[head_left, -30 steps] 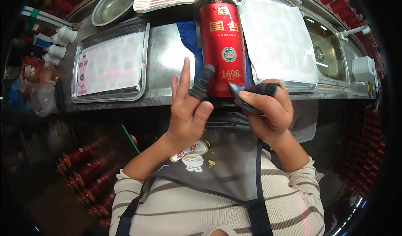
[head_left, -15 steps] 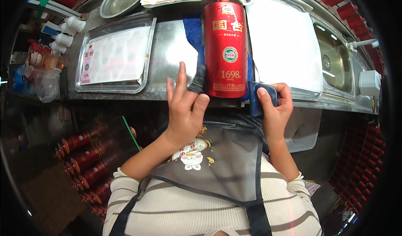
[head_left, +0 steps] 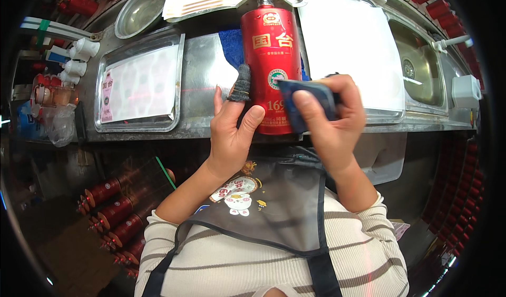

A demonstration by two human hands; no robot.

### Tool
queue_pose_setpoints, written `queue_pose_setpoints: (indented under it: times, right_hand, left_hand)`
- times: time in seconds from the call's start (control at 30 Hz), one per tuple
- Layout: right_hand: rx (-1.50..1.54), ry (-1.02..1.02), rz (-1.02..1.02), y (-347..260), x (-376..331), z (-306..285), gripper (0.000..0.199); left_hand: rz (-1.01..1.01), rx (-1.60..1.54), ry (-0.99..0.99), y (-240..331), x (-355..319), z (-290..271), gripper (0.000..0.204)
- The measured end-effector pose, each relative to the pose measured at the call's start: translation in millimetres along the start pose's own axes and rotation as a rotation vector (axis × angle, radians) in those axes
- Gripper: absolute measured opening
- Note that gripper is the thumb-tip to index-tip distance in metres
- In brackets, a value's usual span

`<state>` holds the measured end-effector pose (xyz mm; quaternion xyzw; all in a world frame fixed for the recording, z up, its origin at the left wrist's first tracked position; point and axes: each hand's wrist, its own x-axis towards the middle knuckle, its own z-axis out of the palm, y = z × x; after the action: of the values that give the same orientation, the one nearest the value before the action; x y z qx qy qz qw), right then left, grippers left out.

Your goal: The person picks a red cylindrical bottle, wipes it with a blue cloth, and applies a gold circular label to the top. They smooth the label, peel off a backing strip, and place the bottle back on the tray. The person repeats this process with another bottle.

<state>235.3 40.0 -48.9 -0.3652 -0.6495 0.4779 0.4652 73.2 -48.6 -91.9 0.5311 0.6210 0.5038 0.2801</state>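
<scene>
A red bottle (head_left: 272, 60) with gold print and a green round decal lies on a blue cloth (head_left: 231, 47), neck pointing away from me. Against its lower left side rests my left hand (head_left: 232, 124), fingers stretched and the thumb by the bottle's base. One finger wears a dark grey cloth cover (head_left: 241, 84). My right hand (head_left: 340, 120) is closed around a flat dark blue scraper (head_left: 308, 102), thumb on its face. The scraper lies over the bottle's lower right front and covers part of the print; its exact contact edge is blurred.
At the left a metal tray (head_left: 182, 73) holds a printed decal sheet (head_left: 139, 83). A metal bowl (head_left: 139, 12) stands behind it. White sheets (head_left: 348, 49) lie right of the bottle, beside a sink (head_left: 419, 70). Red bottles (head_left: 116, 213) are stacked low at the left.
My right hand has swung left and up, bringing the scraper from beside the bottle onto its front. My left hand has come against the bottle's side. The bottle appears slightly further left.
</scene>
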Motion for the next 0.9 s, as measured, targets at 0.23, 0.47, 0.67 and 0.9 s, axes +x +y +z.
queue_pose_setpoints:
  times: [0.23, 0.47, 0.67, 0.9]
  right_hand:
    - [0.075, 0.139, 0.267, 40, 11, -29, 0.018]
    - [0.114, -0.027, 0.061, -6, 11, 5, 0.022]
    - [-0.051, 0.186, 0.257, 59, 41, -36, 0.02]
    - [0.209, 0.172, 0.301, 52, 39, -39, 0.026]
  left_hand:
    - [-0.125, -0.091, -0.011, -10, -2, -2, 0.048]
    - [-0.001, 0.071, -0.082, -5, 3, -16, 0.067]
    - [-0.04, 0.053, 0.345, -5, 54, -61, 0.038]
    - [-0.219, 0.591, 0.507, -86, 204, -145, 0.047]
